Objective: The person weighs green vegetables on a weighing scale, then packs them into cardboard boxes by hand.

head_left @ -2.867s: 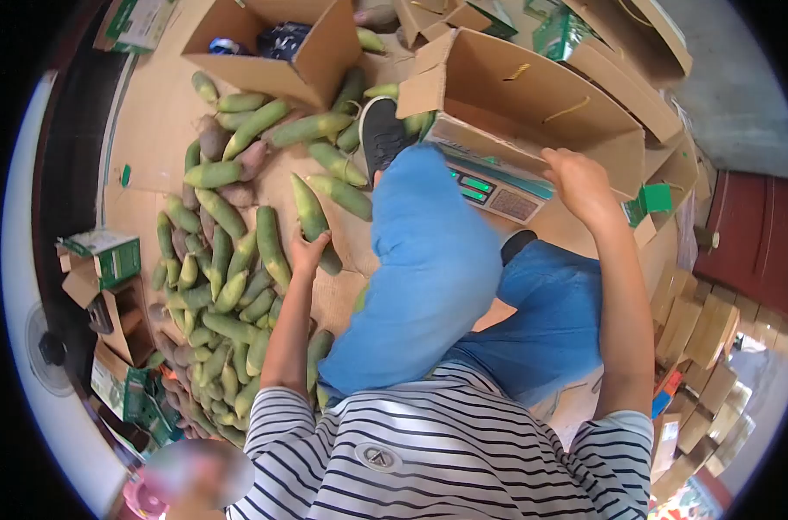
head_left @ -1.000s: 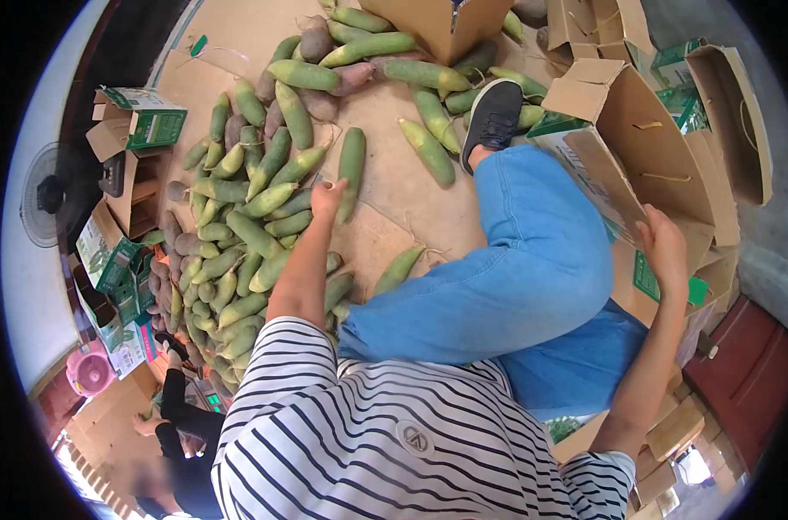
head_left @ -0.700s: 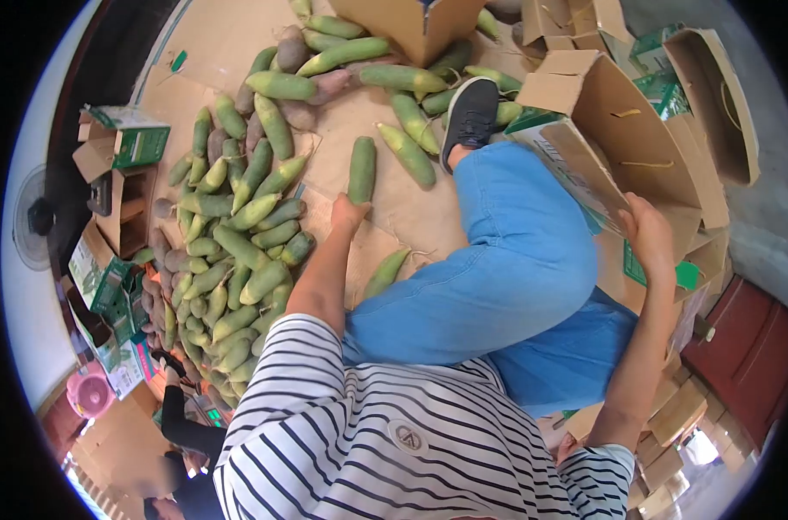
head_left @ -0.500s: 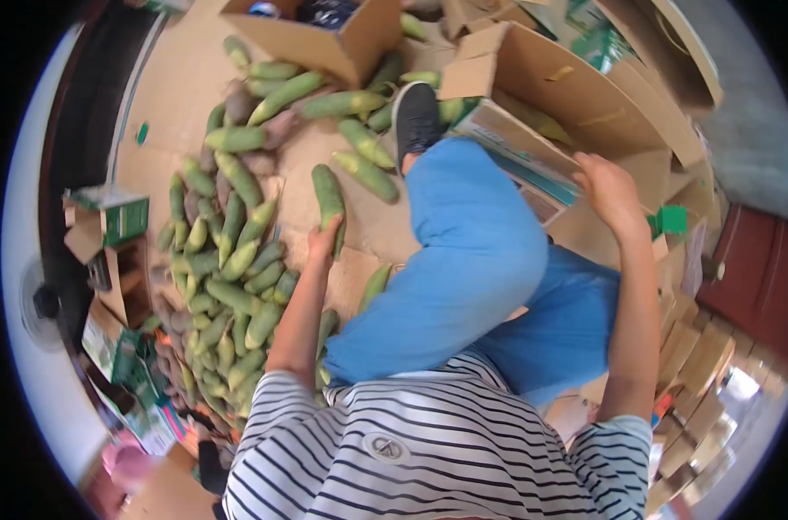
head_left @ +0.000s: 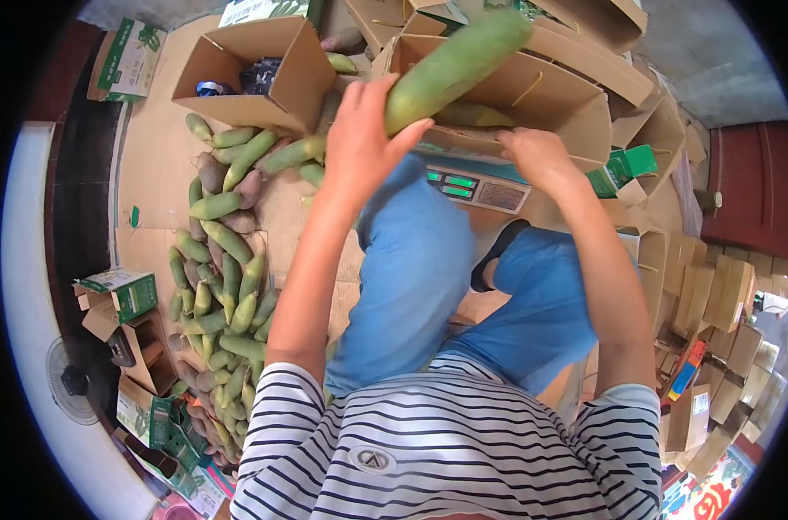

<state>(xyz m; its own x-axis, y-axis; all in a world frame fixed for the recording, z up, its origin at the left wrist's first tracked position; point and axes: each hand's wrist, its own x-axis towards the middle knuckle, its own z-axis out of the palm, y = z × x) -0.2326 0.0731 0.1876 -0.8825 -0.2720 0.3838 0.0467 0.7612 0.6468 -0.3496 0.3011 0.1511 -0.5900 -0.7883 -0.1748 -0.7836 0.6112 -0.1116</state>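
Observation:
My left hand (head_left: 364,139) is closed round one end of a long green radish (head_left: 459,69), raised and slanting over an open cardboard box (head_left: 576,100). Inside that box lies another green radish (head_left: 474,115). My right hand (head_left: 541,159) grips the box's near edge with its fingers bent over the cardboard. Under the box is a scale (head_left: 472,188) with lit green displays. To the left, a large pile of green radishes (head_left: 229,290) covers cardboard on the floor.
An open box (head_left: 247,100) holding dark items stands at the upper left. Small green-and-white cartons (head_left: 121,293) and a fan (head_left: 69,380) are on the far left. Stacked cardboard boxes (head_left: 715,303) line the right side, near a red door (head_left: 749,191).
My left hand has carried the radish from the floor up over the box. My right hand has come onto the box edge. The view has shifted, and the scale displays now show.

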